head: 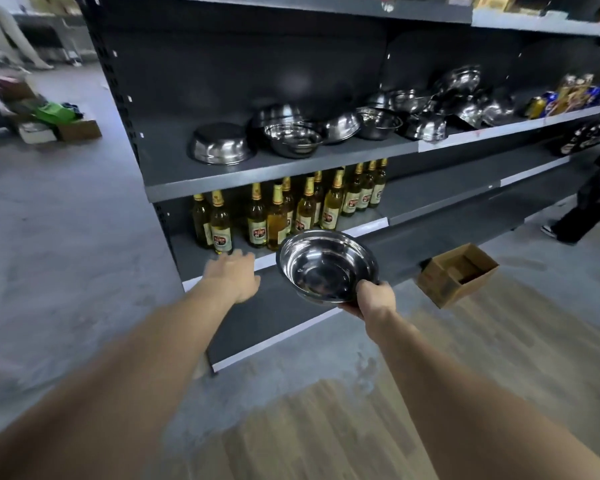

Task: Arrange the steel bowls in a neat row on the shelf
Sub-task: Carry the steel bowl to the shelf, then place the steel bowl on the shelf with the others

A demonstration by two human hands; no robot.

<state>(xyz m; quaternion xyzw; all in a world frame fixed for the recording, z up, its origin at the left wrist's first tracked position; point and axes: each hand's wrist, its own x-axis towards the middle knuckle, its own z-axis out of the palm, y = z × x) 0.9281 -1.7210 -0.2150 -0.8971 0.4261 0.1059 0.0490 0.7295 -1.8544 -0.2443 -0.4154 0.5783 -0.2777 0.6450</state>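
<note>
My right hand (pixel 373 299) grips the near rim of a steel bowl (pixel 326 265), held upright in front of the lower shelves. My left hand (pixel 234 275) is stretched out to the left of the bowl, fingers apart, holding nothing. On the dark middle shelf (pixel 222 174) lie several more steel bowls: one upside down (pixel 220 143) at the left, one upright (pixel 293 138) beside it, and a jumbled pile (pixel 430 105) further right, some tilted or stacked against each other.
Several glass bottles (pixel 284 209) of yellow liquid stand on the shelf below. An open cardboard box (pixel 456 273) sits on the floor at the right. A person's legs (pixel 582 209) show at the far right. Boxes and bags (pixel 49 119) lie at the left.
</note>
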